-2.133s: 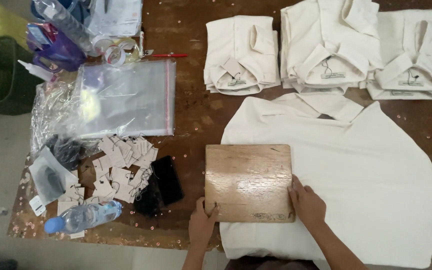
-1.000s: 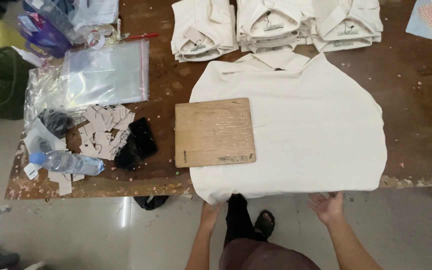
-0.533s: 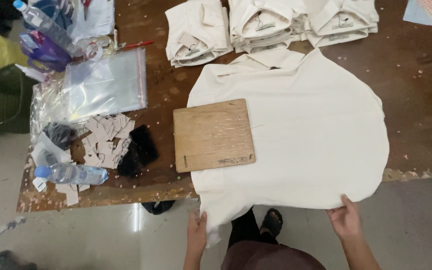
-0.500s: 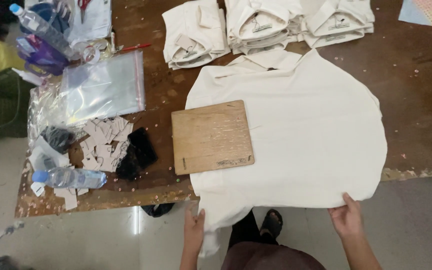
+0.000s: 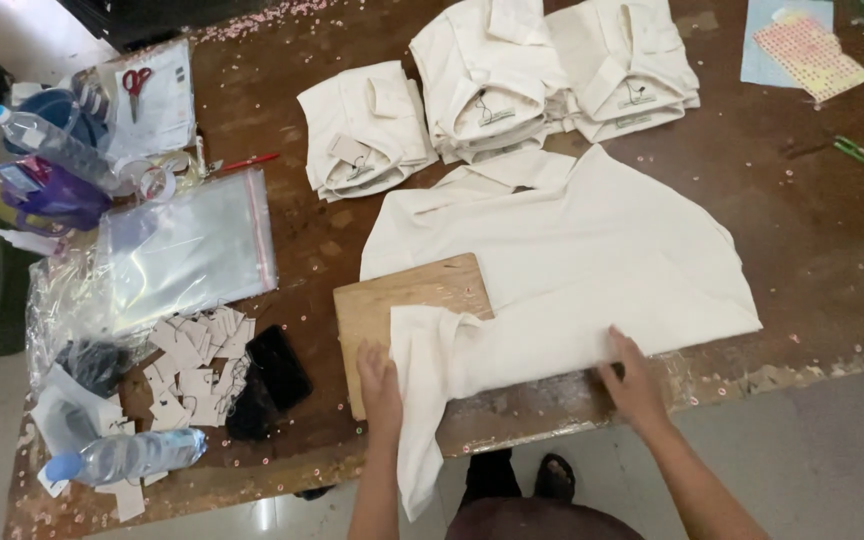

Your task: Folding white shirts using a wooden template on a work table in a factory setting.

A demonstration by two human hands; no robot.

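A cream shirt (image 5: 572, 250) lies spread face down on the brown table (image 5: 812, 220), its lower hem folded up over a wooden board (image 5: 402, 300). My left hand (image 5: 380, 385) rests flat on the board's near corner beside the folded cloth, where a sleeve hangs off the table edge. My right hand (image 5: 634, 380) presses flat on the folded hem near the table's front edge. Neither hand grips anything.
Three stacks of folded cream shirts (image 5: 492, 90) sit at the back. Clear plastic bags (image 5: 187, 250), paper tags (image 5: 187, 365), a black phone (image 5: 279, 365), water bottles (image 5: 122, 458), scissors (image 5: 135, 82) and a red pen (image 5: 247, 162) crowd the left side. Coloured paper sheets (image 5: 797, 45) lie far right.
The shirt's hanging lower part has been lifted and folded up onto the table over the board. Both hands moved from below the table edge onto the shirt.
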